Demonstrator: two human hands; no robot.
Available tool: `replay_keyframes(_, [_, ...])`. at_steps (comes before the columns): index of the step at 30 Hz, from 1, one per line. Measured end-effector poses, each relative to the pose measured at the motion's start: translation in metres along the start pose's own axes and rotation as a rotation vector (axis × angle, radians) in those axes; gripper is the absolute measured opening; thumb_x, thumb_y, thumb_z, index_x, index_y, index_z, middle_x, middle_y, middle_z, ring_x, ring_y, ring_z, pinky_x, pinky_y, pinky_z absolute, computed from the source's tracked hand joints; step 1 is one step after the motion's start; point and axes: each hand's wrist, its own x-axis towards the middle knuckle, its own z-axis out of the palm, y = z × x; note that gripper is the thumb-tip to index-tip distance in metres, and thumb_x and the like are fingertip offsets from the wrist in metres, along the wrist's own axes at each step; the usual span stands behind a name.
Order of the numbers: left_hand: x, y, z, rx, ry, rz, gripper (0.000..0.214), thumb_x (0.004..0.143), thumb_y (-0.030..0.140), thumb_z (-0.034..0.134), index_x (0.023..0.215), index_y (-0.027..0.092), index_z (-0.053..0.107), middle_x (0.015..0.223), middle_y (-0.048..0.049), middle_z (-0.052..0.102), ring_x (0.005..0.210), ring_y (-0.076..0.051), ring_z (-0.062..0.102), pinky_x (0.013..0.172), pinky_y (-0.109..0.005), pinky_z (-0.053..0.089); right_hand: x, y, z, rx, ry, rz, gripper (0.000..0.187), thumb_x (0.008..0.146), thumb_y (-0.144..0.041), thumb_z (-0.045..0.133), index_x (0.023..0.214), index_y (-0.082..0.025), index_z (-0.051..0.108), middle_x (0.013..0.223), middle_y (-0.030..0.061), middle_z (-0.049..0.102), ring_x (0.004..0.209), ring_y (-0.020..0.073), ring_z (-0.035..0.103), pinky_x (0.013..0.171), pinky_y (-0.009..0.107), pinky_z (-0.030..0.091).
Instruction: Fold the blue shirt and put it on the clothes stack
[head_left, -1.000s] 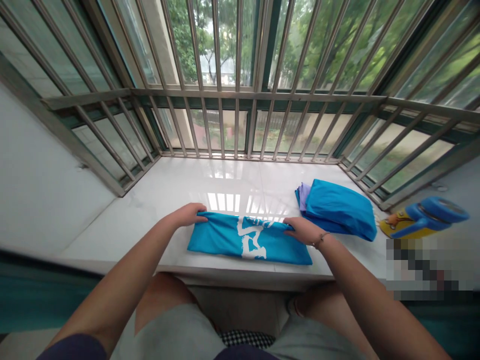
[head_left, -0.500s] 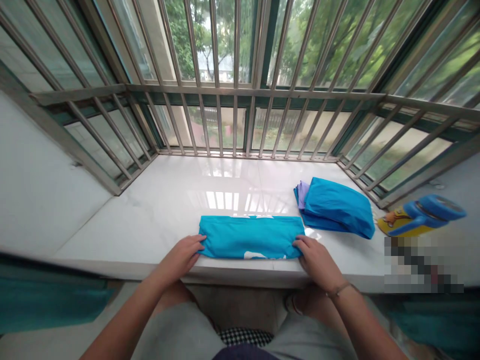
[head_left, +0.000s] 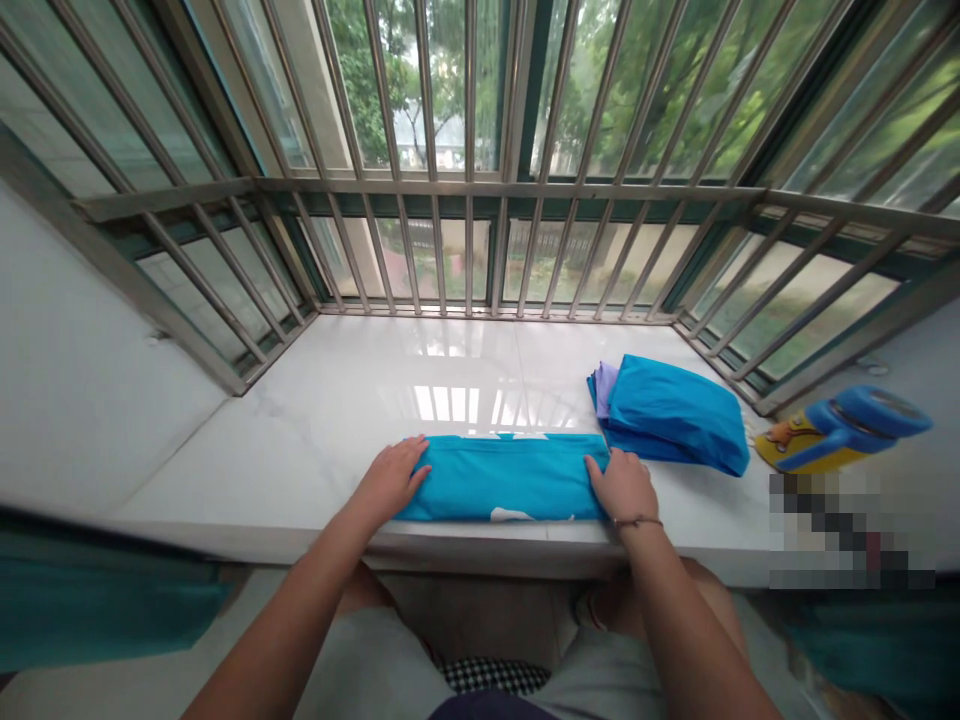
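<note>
A folded turquoise T-shirt (head_left: 506, 478) lies as a long flat strip along the front of the white marble window sill (head_left: 315, 430). Only small bits of its white print show at the edges. My left hand (head_left: 391, 481) rests flat on its left end, and my right hand (head_left: 621, 487) lies on its right end. Neither hand appears to grip the cloth. Close beyond my right hand is a folded stack of bright blue cloth (head_left: 671, 415), with a lilac garment (head_left: 604, 388) showing beneath it.
Steel window bars (head_left: 469, 240) run along the sill's far side and down both sides. A yellow and blue object (head_left: 847, 430) lies at the right end, beside a pixelated patch (head_left: 847, 530). A teal curtain (head_left: 97, 600) hangs below the sill's front edge.
The shirt went from a wider strip with large white print to a narrower folded strip with the print mostly hidden. My hands moved from its far edge to its ends.
</note>
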Motion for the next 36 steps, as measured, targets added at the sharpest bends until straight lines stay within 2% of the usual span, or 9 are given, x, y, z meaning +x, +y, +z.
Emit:
replay_keyframes(5, [0.003,-0.031,0.010,-0.130,0.145,-0.134,0.055,0.105,0.048,0.050,0.149,0.017,0.064,0.162,-0.0160,0.060,0.154,-0.032,0.053,0.133,-0.055,0.036,0.017,0.001,0.002,0.056,-0.180,0.100,0.046,0.108,-0.050,0.053,0.120,-0.011,0.075,0.109,0.0258,0.079,0.098,0.0352,0.078,0.080,0.040,0.055])
replay_keyframes(11, [-0.008,-0.041,-0.012,-0.606,0.381,-0.447,0.053,0.100,0.057,0.054,0.134,0.019,0.068,0.144,-0.0153,0.073,0.130,-0.029,0.069,0.112,-0.046,0.057,0.027,0.007,-0.032,0.280,-0.225,0.122,0.043,0.106,-0.050,0.049,0.113,-0.015,0.072,0.110,0.0211,0.079,0.102,0.0337,0.076,0.081,0.037,0.053])
replay_keyframes(14, [-0.013,-0.022,-0.021,-0.845,0.424,-0.480,0.057,0.096,0.064,0.061,0.127,0.016,0.068,0.127,-0.0167,0.078,0.112,-0.028,0.074,0.091,-0.041,0.063,0.028,-0.012,-0.062,0.369,-0.199,0.084,0.039,0.102,-0.052,0.056,0.115,-0.018,0.068,0.111,0.0169,0.079,0.103,0.0320,0.074,0.082,0.035,0.051])
replay_keyframes(16, [-0.018,0.001,-0.023,-1.020,0.359,-0.463,0.060,0.093,0.067,0.067,0.124,0.015,0.070,0.116,-0.0161,0.080,0.102,-0.027,0.075,0.084,-0.039,0.063,0.025,-0.037,-0.083,0.434,-0.204,0.012,0.036,0.100,-0.050,0.059,0.118,-0.020,0.066,0.109,0.0130,0.079,0.099,0.0296,0.073,0.081,0.034,0.050])
replay_keyframes(21, [-0.028,0.075,-0.015,-1.398,0.040,-0.426,0.072,0.088,0.077,0.075,0.127,0.017,0.074,0.133,-0.0216,0.076,0.121,-0.035,0.074,0.098,-0.046,0.062,0.018,-0.134,-0.114,0.560,-0.351,-0.187,0.028,0.098,-0.041,0.059,0.119,-0.022,0.061,0.097,0.0059,0.078,0.081,0.0217,0.070,0.067,0.029,0.046])
replay_keyframes(25, [-0.031,0.104,-0.002,-1.601,-0.028,-0.488,0.080,0.084,0.080,0.078,0.137,0.021,0.070,0.148,-0.0213,0.069,0.136,-0.038,0.068,0.110,-0.050,0.058,0.011,-0.225,-0.099,0.483,-0.429,-0.290,0.033,0.096,-0.032,0.063,0.126,-0.019,0.058,0.105,0.0107,0.079,0.088,0.0255,0.073,0.071,0.031,0.046])
replay_keyframes(29, [-0.039,0.098,0.003,-1.659,0.088,-0.643,0.074,0.088,0.084,0.069,0.132,0.024,0.069,0.137,-0.0157,0.075,0.122,-0.030,0.075,0.100,-0.043,0.064,-0.008,-0.300,-0.060,0.447,-0.522,-0.366,0.039,0.099,-0.030,0.066,0.133,-0.013,0.058,0.123,0.0210,0.077,0.110,0.0323,0.074,0.086,0.036,0.051])
replay_keyframes(32, [-0.054,0.083,0.001,-1.606,0.091,-0.714,0.068,0.084,0.076,0.079,0.126,0.023,0.070,0.128,-0.0143,0.079,0.110,-0.028,0.078,0.094,-0.041,0.064,-0.026,-0.324,-0.035,0.451,-0.586,-0.391,0.038,0.105,-0.043,0.063,0.127,-0.012,0.063,0.120,0.0237,0.078,0.111,0.0339,0.075,0.088,0.039,0.053])
replay_keyframes(36, [-0.077,0.063,-0.001,-1.483,0.032,-0.769,0.062,0.078,0.067,0.090,0.116,0.022,0.073,0.112,-0.0139,0.083,0.101,-0.029,0.081,0.093,-0.041,0.064,-0.046,-0.312,-0.023,0.519,-0.590,-0.456,0.040,0.116,-0.048,0.040,0.117,-0.018,0.067,0.115,0.0155,0.080,0.102,0.0260,0.077,0.087,0.035,0.052])
